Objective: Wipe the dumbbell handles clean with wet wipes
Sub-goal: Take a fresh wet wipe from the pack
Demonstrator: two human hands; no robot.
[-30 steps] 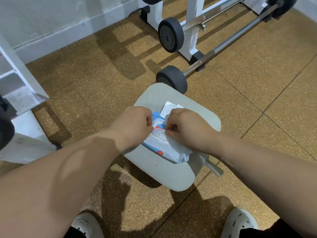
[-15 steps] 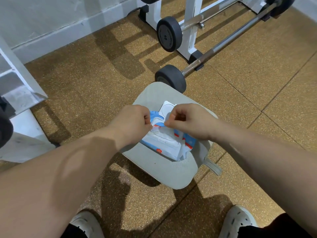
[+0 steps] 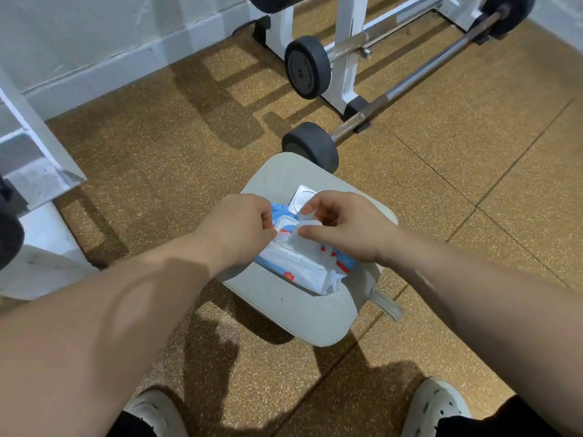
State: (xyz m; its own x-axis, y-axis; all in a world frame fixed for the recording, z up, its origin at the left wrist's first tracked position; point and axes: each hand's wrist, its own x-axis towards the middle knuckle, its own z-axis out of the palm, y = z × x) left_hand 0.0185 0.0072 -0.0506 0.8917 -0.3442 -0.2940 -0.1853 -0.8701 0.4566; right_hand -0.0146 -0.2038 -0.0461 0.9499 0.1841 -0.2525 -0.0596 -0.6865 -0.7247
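A gym: barbells (image 3: 419, 74) with black weight plates (image 3: 307, 67), white rack (image 3: 347, 48), speckled rubber flooring (image 3: 157, 146).

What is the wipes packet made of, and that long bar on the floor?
The wipes packet: probably soft plastic film, glossy; its end crinkles and folds. The long bar: looks like metal, shiny silver in the middle, duller brown, maybe rusty, near the weight.

the left hand (image 3: 239, 228) hides its own fingertips and, with the right hand (image 3: 344, 228), covers much of the wipes pack (image 3: 303, 272). the pinched wipe (image 3: 293, 236) barely shows. pack print is too small to read. both shoes (image 3: 438, 402) run off the bottom edge.
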